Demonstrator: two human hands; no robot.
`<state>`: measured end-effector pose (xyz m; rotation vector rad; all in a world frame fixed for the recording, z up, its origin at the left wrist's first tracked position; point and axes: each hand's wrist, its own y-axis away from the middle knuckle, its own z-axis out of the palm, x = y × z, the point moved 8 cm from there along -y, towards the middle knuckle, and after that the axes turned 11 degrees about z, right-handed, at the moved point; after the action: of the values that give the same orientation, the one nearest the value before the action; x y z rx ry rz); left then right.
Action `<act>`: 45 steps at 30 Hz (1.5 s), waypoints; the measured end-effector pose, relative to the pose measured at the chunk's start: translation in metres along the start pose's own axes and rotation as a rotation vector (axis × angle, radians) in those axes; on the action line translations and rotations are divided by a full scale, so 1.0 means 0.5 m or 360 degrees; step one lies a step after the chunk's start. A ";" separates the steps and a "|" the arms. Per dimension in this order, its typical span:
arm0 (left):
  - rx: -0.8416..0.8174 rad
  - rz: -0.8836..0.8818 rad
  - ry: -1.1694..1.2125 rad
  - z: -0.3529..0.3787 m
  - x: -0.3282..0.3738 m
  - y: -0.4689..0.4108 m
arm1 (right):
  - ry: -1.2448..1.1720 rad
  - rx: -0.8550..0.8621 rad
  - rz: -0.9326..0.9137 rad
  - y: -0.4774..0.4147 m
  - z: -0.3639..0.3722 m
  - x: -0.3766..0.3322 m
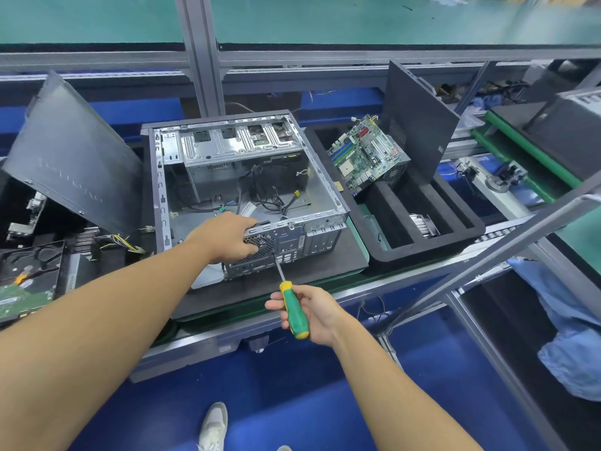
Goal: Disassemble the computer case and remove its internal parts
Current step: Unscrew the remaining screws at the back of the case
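Left hand (224, 237) grips the case (164, 190) rear at the near edge of the mat (312, 271); right hand (313, 312) clasps the screwdriver (293, 312), tip against it. A slip could jab the left hand.

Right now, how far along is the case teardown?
Done: the motherboard is out, resting in the tray beside the case, whose side is open. In hand: the left hand grips the case's rear edge while the right hand holds the screwdriver, tip at the rear panel. Left: loose cables and the drive cage are inside.
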<state>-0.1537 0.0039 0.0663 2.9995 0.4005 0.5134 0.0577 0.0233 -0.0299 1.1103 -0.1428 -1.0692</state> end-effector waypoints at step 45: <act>-0.0001 -0.0048 0.0011 -0.001 0.001 0.005 | 0.0658 0.0712 -0.0391 0.006 -0.043 -0.022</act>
<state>-0.1527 0.0016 0.0673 2.9872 0.4456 0.5214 0.0665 0.0459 -0.0337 1.7670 0.0922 -1.0241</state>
